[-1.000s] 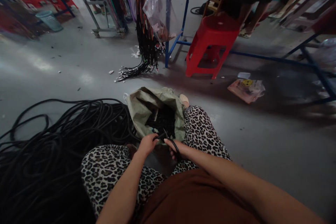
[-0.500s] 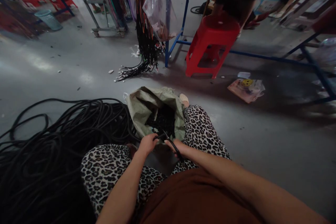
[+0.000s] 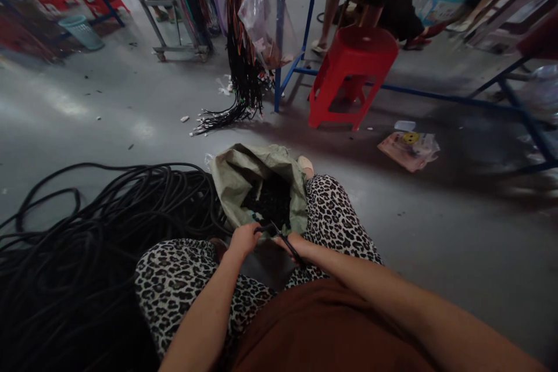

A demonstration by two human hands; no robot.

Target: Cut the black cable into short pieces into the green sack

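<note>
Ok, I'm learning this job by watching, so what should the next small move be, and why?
I'd probably close the scissors on the black cord. The right hand has them right by the cord, though contact is hard to make out; the left hand grips it, and the open sack beside them, with dark pieces inside, could catch an offcut.

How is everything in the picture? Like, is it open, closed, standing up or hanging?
Left hand: closed on a cord piece
Right hand: closed on the scissors
Scissors: held; blade opening too small to tell
Sack: open, dark pieces inside
Cord pile: loose, looped
Red stool: standing upright
Wire bundle: hanging, ends on the floor
Clear bag: hanging
</note>
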